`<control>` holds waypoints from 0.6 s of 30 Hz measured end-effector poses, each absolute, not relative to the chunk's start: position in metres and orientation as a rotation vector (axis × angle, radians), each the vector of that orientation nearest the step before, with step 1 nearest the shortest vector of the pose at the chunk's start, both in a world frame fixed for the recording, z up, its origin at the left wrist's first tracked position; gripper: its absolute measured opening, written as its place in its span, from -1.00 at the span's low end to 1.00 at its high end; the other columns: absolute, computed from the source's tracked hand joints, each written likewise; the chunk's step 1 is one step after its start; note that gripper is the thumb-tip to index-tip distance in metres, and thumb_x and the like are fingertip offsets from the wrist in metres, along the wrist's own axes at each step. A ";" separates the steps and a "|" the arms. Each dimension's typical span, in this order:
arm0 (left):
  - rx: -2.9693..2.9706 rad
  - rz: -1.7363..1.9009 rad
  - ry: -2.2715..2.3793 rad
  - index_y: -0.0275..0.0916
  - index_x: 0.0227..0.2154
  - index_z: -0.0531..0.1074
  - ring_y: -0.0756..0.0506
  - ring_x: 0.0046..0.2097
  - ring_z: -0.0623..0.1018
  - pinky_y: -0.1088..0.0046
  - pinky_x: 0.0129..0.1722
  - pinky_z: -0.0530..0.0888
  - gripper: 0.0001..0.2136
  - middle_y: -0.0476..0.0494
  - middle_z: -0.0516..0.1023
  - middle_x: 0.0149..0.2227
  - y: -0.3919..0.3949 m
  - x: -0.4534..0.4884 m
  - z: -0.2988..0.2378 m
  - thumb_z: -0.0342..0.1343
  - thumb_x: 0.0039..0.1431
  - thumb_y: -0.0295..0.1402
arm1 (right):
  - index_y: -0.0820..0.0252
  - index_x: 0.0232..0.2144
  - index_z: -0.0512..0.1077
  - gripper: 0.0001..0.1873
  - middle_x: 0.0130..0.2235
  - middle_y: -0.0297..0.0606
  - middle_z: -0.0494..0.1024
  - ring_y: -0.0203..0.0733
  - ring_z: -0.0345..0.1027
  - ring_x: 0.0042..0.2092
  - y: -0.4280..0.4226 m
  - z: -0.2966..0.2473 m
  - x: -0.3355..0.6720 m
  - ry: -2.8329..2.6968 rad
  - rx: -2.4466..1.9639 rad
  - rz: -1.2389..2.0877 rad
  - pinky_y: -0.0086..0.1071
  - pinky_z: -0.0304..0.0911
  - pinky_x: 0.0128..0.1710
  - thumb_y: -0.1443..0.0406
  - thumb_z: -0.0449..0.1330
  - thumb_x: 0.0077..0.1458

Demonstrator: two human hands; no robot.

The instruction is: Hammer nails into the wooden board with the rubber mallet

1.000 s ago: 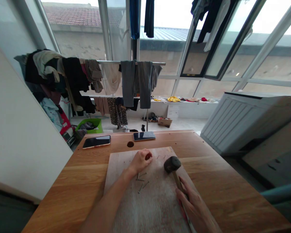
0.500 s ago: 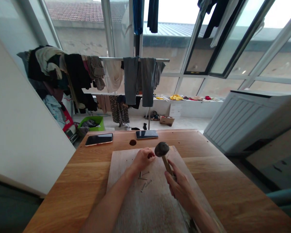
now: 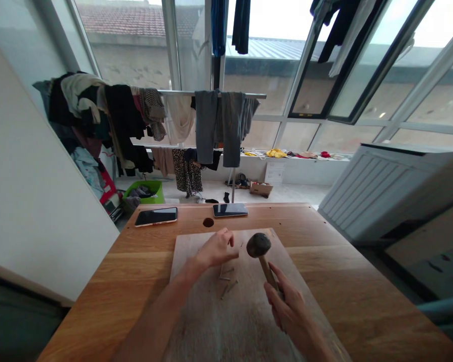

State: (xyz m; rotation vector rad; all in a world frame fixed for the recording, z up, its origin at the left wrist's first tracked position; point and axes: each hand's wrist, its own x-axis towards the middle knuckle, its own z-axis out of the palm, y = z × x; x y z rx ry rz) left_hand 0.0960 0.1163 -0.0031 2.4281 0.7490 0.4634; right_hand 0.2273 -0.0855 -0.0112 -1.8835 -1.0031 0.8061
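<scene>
Hammer point(image 3: 262, 254) gripped in your right hand point(image 3: 287, 306), head over the board point(image 3: 211, 322). Your left hand point(image 3: 215, 249) loosely curled beside it. Loose nails point(image 3: 226, 281) between; two phones point(image 3: 156, 216) on the surface point(image 3: 136, 271) beyond.

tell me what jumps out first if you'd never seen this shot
The dark-headed hammer, gripped by the right hand and raised over the pale board, with the left hand beside it and loose nails between them. Behind the wooden table, a clothes rack crowds the big windows.
</scene>
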 end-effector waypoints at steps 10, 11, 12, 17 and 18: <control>2.724 -0.058 0.876 -0.28 -0.22 0.40 -0.28 -0.24 0.59 0.35 -0.31 0.42 -0.74 -0.27 0.56 -0.33 0.069 0.071 0.025 0.14 -0.05 -0.52 | 0.15 0.13 0.41 -0.42 -0.04 -0.14 0.62 0.04 0.47 0.05 -0.103 -0.029 0.232 -1.128 -1.960 0.571 -0.18 0.37 0.03 0.07 0.07 0.09; 2.738 -0.046 0.858 -0.29 -0.21 0.40 -0.27 -0.25 0.59 0.35 -0.30 0.42 -0.73 -0.26 0.57 -0.33 0.068 0.072 0.023 0.11 -0.05 -0.56 | 0.14 0.13 0.41 -0.42 -0.05 -0.15 0.63 0.04 0.47 0.04 -0.103 -0.030 0.232 -1.127 -1.963 0.562 -0.18 0.38 0.02 0.08 0.07 0.10; 2.750 -0.038 0.837 -0.29 -0.22 0.40 -0.26 -0.26 0.59 0.35 -0.30 0.43 -0.72 -0.26 0.56 -0.34 0.068 0.074 0.022 0.08 -0.04 -0.59 | 0.12 0.13 0.41 -0.43 -0.05 -0.16 0.63 0.05 0.48 0.03 -0.103 -0.030 0.232 -1.121 -1.969 0.552 -0.18 0.40 0.00 0.08 0.07 0.10; 2.684 0.088 0.799 -0.27 -0.40 0.39 -0.17 -0.27 0.54 0.40 -0.29 0.41 -0.83 -0.19 0.53 -0.36 0.088 0.076 0.024 0.06 -0.08 -0.61 | 0.09 0.12 0.42 -0.43 -0.14 -0.16 0.65 0.07 0.53 -0.07 -0.104 -0.032 0.232 -1.085 -1.989 0.555 -0.17 0.47 -0.15 0.08 0.07 0.09; 2.643 0.154 0.788 -0.27 -0.42 0.39 -0.14 -0.29 0.53 0.43 -0.31 0.40 -0.85 -0.16 0.51 -0.37 0.094 0.077 0.025 0.07 -0.09 -0.60 | 0.10 0.12 0.43 -0.43 -0.15 -0.16 0.65 0.07 0.54 -0.07 -0.104 -0.032 0.231 -1.078 -1.993 0.553 -0.17 0.47 -0.16 0.08 0.07 0.08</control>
